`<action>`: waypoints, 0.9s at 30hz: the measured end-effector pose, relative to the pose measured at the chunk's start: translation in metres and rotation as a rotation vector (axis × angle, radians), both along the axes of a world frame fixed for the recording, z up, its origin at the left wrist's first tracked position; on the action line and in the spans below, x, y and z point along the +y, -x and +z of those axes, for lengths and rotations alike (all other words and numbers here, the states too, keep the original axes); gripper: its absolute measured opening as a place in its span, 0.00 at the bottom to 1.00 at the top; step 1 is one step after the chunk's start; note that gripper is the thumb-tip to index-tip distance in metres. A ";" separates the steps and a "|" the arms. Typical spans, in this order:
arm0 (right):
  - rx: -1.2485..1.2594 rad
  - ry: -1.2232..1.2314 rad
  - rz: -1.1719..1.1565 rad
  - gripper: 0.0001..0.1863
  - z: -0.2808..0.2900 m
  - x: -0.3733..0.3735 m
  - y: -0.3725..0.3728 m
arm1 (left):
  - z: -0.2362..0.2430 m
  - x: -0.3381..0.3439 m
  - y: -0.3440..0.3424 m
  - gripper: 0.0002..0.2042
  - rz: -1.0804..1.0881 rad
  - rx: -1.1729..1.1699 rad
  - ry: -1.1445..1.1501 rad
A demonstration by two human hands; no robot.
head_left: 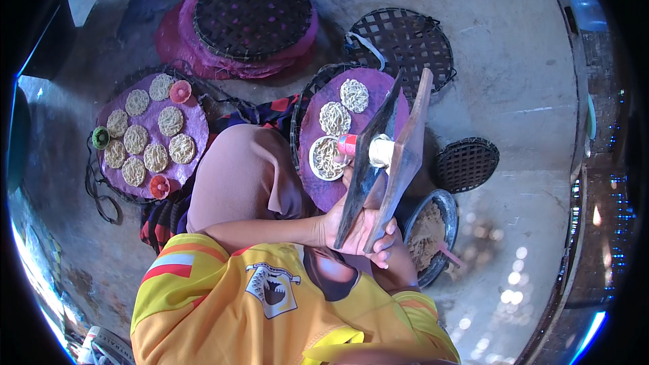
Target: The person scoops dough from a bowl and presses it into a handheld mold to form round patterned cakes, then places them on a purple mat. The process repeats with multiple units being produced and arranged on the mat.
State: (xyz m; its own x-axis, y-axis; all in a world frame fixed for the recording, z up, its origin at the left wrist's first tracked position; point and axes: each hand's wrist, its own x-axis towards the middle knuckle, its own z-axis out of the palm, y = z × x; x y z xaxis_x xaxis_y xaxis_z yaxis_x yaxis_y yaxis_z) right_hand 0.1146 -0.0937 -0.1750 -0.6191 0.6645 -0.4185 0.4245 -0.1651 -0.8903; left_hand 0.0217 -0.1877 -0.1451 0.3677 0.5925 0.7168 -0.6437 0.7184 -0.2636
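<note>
**Wooden press squeezed over purple mat**

Both hands clasped at the lower ends of a two-armed dark wooden press (385, 162), left hand (338, 226) wrapped around the darker arm, right hand (378, 240) closed on the lighter arm, fingers curled over its edge. Arms of the press pinching a red-and-white cylinder (358, 147), held just above a small white dish of pale noodle strands (326, 157). Dish resting on a round purple mat (324, 192) beside two lacy noodle rounds (345, 107). To the right, a dark metal bowl (443, 206) of, probably, brownish dough. On the left, a second purple mat (196, 118) covered with more rounds. Further off, a woven black bamboo tray (251, 13).
</note>
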 end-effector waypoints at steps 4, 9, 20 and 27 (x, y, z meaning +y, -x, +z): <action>-0.069 -0.108 0.020 0.46 -0.007 -0.004 -0.009 | 0.011 0.003 0.005 0.42 -0.061 0.006 -0.057; -0.113 -0.218 0.034 0.45 -0.013 -0.006 -0.016 | 0.028 0.014 0.008 0.46 0.058 0.174 -0.075; -0.065 -1.039 0.235 0.54 0.007 -0.008 0.024 | 0.035 0.018 -0.019 0.52 -0.165 0.203 -0.230; -0.152 -1.132 0.218 0.64 0.009 -0.010 0.041 | 0.028 0.013 -0.024 0.51 -0.198 0.300 -0.332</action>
